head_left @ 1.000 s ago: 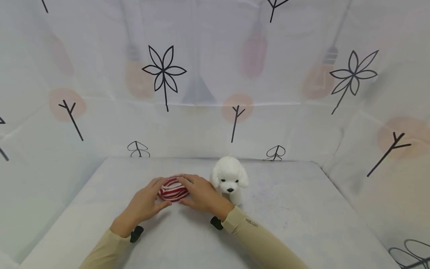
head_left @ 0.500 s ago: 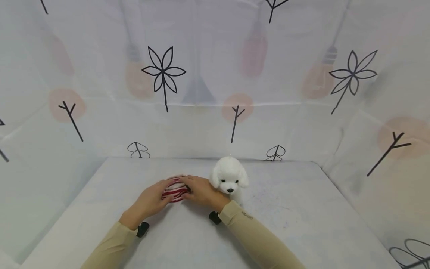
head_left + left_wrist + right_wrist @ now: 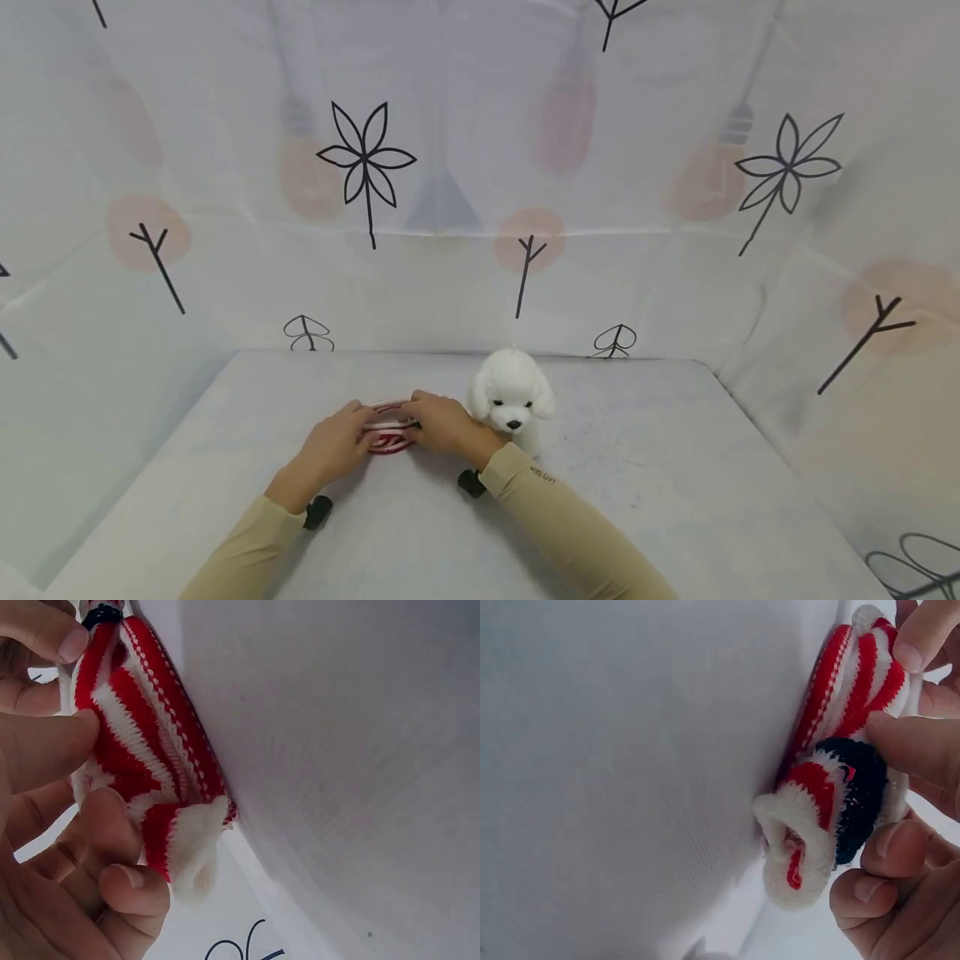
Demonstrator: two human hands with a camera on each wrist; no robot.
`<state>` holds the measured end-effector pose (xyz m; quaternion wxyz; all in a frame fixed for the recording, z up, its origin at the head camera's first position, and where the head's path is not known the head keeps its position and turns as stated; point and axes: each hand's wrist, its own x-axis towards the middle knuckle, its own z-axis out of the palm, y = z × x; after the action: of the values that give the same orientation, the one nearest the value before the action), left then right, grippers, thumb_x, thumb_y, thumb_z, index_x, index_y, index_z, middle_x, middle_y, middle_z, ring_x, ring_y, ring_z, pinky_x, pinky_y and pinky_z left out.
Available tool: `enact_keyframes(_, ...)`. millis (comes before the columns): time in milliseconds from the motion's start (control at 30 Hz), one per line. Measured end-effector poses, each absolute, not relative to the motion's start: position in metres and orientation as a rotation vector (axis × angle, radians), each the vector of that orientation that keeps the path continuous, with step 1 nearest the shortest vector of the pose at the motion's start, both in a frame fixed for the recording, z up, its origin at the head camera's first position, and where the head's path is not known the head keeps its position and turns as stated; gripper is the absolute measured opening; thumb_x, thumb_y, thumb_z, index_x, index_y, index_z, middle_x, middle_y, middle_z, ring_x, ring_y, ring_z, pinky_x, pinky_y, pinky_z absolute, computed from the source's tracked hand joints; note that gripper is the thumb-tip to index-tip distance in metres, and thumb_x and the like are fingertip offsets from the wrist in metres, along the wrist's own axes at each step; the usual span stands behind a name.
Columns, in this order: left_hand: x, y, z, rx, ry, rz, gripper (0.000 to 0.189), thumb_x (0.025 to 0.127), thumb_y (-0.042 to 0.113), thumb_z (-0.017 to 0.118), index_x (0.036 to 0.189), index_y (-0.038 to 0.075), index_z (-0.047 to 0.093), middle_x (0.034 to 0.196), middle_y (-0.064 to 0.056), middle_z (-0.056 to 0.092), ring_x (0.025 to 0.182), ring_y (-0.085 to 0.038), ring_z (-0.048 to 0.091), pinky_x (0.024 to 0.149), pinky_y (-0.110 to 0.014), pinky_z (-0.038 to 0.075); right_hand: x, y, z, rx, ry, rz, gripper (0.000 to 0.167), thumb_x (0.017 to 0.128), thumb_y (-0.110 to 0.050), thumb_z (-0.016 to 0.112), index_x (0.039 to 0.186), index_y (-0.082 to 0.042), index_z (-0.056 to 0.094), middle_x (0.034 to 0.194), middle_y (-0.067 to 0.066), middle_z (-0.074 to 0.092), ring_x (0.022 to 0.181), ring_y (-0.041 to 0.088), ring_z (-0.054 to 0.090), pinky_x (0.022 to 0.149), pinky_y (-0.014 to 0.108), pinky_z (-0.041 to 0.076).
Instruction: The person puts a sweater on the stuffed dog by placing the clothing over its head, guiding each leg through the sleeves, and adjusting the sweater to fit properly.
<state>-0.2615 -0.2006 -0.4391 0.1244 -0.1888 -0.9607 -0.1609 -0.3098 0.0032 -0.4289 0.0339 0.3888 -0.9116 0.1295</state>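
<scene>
The step in hand appears to be gathering up the small red-and-white striped knitted garment [image 3: 390,437] with a navy patch [image 3: 862,806]. It is lying to the left of the white curly plush dog [image 3: 512,387], its red edge seemingly resting on the pale table [image 3: 615,517]. The left hand [image 3: 335,442] is gripping the side farther from the dog, its thumb pressing the knit; the right hand [image 3: 442,423] is pinching the side nearer the dog. Thus the garment is sitting between both hands and touching each. The next move is probably calling for even, gentle tension so the soft knit opens without bunching. Whether the right wrist is touching the dog, I cannot tell.
</scene>
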Motion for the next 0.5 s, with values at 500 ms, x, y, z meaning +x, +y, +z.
enact_keyframes(500, -0.238, -0.202, -0.419, -0.578, -2.677, -0.607, 0.01, 0.084, 0.013, 0.072, 0.088, 0.014, 0.063, 0.082, 0.006, 0.057, 0.068, -0.006, 0.051, 0.059, -0.028, 0.045, -0.285, 0.009, -0.413, 1.21, -2.646, 0.601, 0.015, 0.093, -0.027, 0.063, 0.102, -0.017, 0.067, 0.097, -0.008, 0.063, 0.085, 0.004, 0.057, 0.072, 0.021, 0.047)
